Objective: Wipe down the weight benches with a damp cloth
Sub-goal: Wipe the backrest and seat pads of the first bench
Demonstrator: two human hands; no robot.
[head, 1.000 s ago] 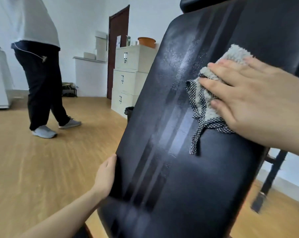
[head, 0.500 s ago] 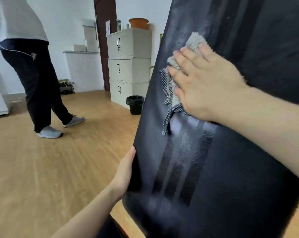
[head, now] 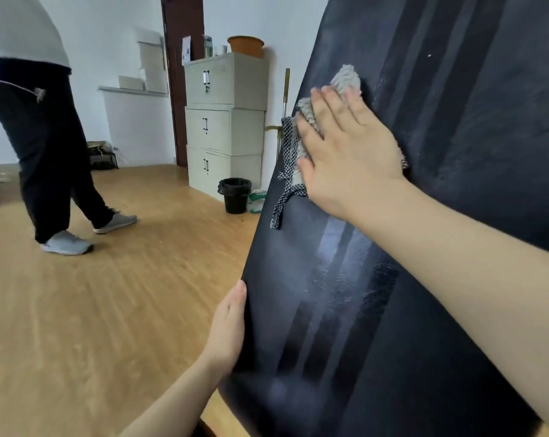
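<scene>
A black padded weight bench backrest [head: 456,152] stands steeply tilted and fills the right half of the view, with dark and pale streaks running down it. My right hand [head: 345,152] lies flat on a grey terry cloth [head: 345,78] with a black-and-white checked hem, pressing it against the pad close to its left edge. The cloth's hem hangs down below my palm. My left hand [head: 227,329] grips the pad's left edge lower down, fingers wrapped behind it.
A person in dark trousers and grey shoes [head: 46,152] stands on the wooden floor at the left. Beige filing cabinets [head: 225,121], a black bin [head: 235,195] and a brown door [head: 181,74] are at the back wall.
My right hand has slid the cloth leftward across the pad to its left edge. The view has shifted, and the person at the left has stepped slightly.
</scene>
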